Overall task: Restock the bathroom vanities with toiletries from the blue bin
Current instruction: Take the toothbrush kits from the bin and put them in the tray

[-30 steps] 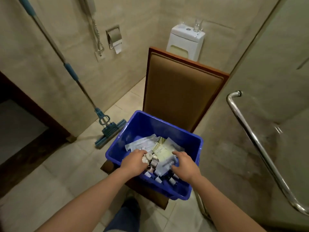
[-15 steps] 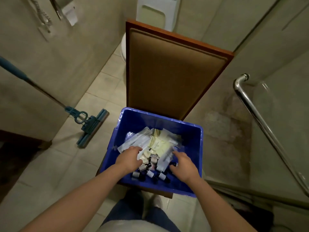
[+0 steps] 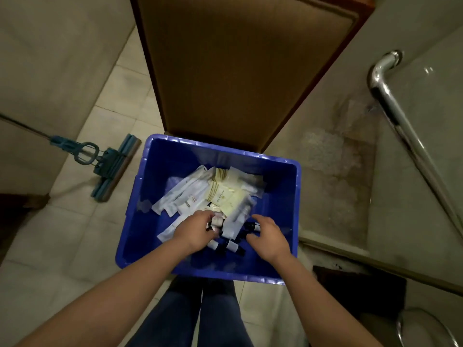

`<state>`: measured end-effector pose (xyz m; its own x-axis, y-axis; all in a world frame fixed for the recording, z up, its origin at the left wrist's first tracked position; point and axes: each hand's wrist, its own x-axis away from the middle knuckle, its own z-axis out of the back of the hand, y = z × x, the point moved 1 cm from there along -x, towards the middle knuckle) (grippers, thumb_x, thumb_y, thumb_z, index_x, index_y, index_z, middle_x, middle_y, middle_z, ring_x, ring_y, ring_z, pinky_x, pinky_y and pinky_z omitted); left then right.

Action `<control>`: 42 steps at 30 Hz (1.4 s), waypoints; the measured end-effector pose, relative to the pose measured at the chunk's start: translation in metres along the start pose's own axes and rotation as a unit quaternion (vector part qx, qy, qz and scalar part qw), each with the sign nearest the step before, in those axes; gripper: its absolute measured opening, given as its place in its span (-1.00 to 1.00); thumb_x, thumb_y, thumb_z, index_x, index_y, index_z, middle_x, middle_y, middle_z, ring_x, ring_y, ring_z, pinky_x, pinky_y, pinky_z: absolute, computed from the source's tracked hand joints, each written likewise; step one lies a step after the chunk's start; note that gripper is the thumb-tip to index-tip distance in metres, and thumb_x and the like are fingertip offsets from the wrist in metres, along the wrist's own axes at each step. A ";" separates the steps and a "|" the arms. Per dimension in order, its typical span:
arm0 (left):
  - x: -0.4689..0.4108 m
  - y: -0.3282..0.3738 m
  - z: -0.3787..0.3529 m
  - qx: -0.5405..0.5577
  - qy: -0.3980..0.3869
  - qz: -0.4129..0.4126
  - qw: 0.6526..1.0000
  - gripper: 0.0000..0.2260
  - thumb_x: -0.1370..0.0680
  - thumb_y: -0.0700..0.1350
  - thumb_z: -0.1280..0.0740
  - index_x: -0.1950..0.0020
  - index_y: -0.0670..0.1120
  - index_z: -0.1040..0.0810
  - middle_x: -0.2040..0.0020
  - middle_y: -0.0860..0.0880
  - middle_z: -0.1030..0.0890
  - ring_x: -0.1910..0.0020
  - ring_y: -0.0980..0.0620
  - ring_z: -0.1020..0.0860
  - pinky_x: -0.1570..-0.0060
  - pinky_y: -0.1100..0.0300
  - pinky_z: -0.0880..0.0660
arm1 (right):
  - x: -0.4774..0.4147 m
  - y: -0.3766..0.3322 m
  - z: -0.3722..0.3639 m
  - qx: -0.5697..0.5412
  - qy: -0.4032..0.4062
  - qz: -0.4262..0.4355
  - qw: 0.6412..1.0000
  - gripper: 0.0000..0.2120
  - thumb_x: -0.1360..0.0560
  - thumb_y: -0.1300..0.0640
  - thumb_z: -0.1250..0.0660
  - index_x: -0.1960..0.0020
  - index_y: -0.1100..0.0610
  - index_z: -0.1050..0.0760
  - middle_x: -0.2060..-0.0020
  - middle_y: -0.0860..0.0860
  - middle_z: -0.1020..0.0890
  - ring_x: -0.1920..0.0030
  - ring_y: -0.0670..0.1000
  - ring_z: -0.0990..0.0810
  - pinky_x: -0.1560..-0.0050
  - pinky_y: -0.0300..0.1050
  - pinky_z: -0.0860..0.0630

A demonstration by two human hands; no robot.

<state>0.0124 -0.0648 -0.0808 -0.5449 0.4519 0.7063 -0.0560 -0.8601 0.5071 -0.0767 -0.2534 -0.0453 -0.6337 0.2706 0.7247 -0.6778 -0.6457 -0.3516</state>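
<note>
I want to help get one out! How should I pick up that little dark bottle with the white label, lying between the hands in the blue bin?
Come straight down from above, since the walls of the blue bin block the sides. The little bottle lies flat between the left hand and right hand, so pinch across its labelled middle, finger and thumb on its long sides.

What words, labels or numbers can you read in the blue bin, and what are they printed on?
None is legible.
Cream packet: a line of dark print, too blurred to read.
White sachets: small coloured marks, too small to read.
Small dark bottles: white labels, blurred.
</note>
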 end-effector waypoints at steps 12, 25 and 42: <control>-0.095 -0.001 -0.050 0.089 -0.004 0.001 0.996 -0.54 -0.58 -0.17 -0.24 -0.46 0.07 -0.30 -0.39 0.06 -0.43 -0.25 0.07 -0.48 -0.19 0.15 -0.45 | -0.105 0.039 -0.033 -0.111 -0.017 -0.055 0.992 -0.47 -0.57 0.13 -0.26 -0.51 0.06 -0.23 -0.37 0.09 -0.39 -0.19 0.10 -0.51 -0.05 -0.05 -0.49; -0.140 -0.005 -0.075 0.181 -0.029 0.037 0.982 -0.55 -0.55 -0.31 -0.22 -0.43 -0.04 -0.35 -0.19 -0.01 -0.51 -0.14 0.04 -0.50 -0.24 0.13 -0.45 | -0.154 0.041 -0.053 -0.203 -0.009 -0.141 0.969 -0.45 -0.56 0.22 -0.19 -0.50 0.14 -0.10 0.02 0.10 -0.45 0.13 0.10 -0.48 0.26 -0.06 -0.38; -0.130 0.007 -0.074 0.304 -0.082 0.062 0.947 -0.40 -0.51 -0.49 -0.19 -0.48 -0.07 -0.26 -0.14 -0.05 -0.65 -0.18 0.08 -0.56 0.18 0.48 -0.46 | -0.160 0.042 -0.061 -0.294 0.023 -0.180 0.938 -0.78 -0.49 0.29 -0.28 -0.11 0.14 -0.36 0.03 0.05 -0.49 0.02 0.06 -0.51 0.13 -0.11 -0.44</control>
<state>0.0210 -0.1469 -0.2057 -0.3756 0.4292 0.8214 0.5200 -0.6360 0.5701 -0.0264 -0.2806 -0.2117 -0.3313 0.4354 0.8371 -0.9306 -0.0044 -0.3660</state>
